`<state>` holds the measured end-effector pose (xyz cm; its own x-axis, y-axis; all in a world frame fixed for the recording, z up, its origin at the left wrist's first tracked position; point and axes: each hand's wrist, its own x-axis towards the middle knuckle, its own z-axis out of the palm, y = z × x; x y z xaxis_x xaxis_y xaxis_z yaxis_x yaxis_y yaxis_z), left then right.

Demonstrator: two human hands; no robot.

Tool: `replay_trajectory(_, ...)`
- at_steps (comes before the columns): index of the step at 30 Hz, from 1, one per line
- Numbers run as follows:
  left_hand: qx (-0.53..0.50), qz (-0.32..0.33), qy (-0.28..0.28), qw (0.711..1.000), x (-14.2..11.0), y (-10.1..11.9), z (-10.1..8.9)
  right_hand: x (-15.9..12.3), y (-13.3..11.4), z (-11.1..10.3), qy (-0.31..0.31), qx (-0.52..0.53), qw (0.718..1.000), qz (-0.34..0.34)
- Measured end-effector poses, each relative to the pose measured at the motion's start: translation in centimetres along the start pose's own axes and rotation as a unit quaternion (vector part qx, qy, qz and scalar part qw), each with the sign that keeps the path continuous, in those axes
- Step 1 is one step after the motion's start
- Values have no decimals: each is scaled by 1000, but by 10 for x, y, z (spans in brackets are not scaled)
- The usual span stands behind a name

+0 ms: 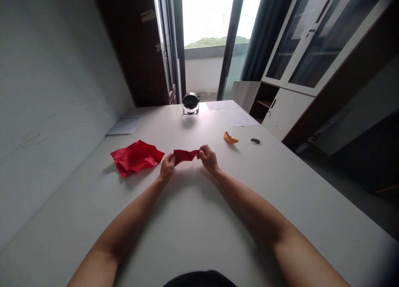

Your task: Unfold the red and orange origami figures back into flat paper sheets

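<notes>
Between my two hands a folded piece of red paper point(185, 155) is held just above the white table. My left hand point(168, 165) is closed on its wider left end, thumb on top. At the narrow right tip, the fingers of my right hand point(208, 157) pinch the paper. Left of my left hand lies a larger, creased sheet of red paper point(137, 157), spread out with raised folds. To the right of my right hand, and farther off, sits a small orange folded-paper figure point(230, 138) with pointed ends.
The white table point(193, 237) runs along a wall at the left. At its far edge stands a round black device on a silver stand point(190, 103). White sheets lie at the back left point(124, 124) and back right point(241, 117). A cable hole point(255, 142) is at the right.
</notes>
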<state>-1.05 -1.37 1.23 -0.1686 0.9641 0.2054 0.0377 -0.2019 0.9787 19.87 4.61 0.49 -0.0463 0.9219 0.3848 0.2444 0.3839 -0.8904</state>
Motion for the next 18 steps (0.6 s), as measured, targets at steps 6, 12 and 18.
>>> replay_trajectory(6, -2, -20, 11, 1000, 1, 2, -1, 1, 2, 0, 0, -27, 1000, 3)
replay_trajectory(12, -12, -38, 4, 999, 1, 2, -1, 1, 2, -2, -3, -50, 999, 11)
replay_trajectory(18, -46, -46, -82, 995, 1, -5, 0, -1, 0, -2, -9, -108, 994, -20)
